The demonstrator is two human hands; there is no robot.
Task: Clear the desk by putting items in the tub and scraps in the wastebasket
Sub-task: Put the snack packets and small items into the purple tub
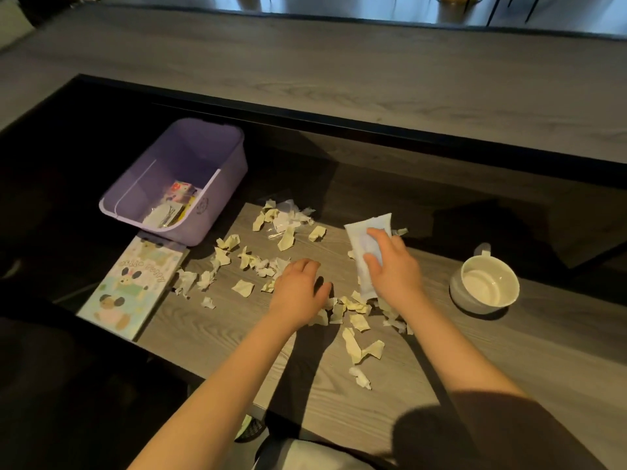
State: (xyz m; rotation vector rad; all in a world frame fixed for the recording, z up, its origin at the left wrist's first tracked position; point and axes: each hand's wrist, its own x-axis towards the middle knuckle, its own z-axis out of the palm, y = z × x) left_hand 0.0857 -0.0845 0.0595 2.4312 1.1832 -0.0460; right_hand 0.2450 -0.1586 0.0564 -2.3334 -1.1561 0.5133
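Observation:
Several crumpled yellowish and white paper scraps [285, 239] lie scattered across the grey wooden desk [475, 361]. My left hand [298, 286] rests palm down over scraps in the middle, fingers curled. My right hand [393, 262] grips a pale blue-white soft packet [364, 232], fingers wrapped over its long edge. A purple tub [217, 184] stands at the desk's far left with a few small items inside. Below the desk's near edge, a dark mesh wastebasket [249, 429] shows only a sliver.
A pastel picture book [132, 286] lies at the left edge, overhanging the desk beside the tub. A white mug [485, 286] stands to the right. A raised wooden shelf [339, 69] runs along the back. Dark floor lies to the left.

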